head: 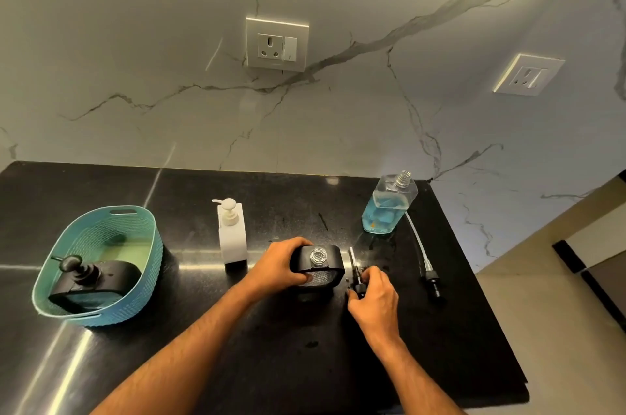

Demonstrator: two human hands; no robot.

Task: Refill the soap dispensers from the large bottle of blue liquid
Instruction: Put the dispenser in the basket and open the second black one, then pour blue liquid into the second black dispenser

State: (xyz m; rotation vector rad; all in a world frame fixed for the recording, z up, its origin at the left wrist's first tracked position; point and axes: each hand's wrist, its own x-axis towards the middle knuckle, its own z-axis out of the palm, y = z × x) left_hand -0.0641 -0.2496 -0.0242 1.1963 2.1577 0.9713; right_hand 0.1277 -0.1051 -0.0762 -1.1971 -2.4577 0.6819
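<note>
Spillage was risked: black dispenser (pixel 317 266), uncapped, was gripped by left hand (pixel 278 266); its pump (pixel 356 279) was pinched by right hand (pixel 374 296) near the counter's (pixel 237 364) right edge.

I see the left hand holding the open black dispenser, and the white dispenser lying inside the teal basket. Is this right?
Not quite. The head view shows the white dispenser standing on the counter, beside the teal basket. The left hand does hold the open black dispenser.

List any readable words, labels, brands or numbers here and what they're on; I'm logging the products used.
None can be read.
Large bottle of blue liquid: no label showing.
White dispenser: plain.
Black dispenser in the left hand: no print visible.
Wall socket: marks too small.
</note>
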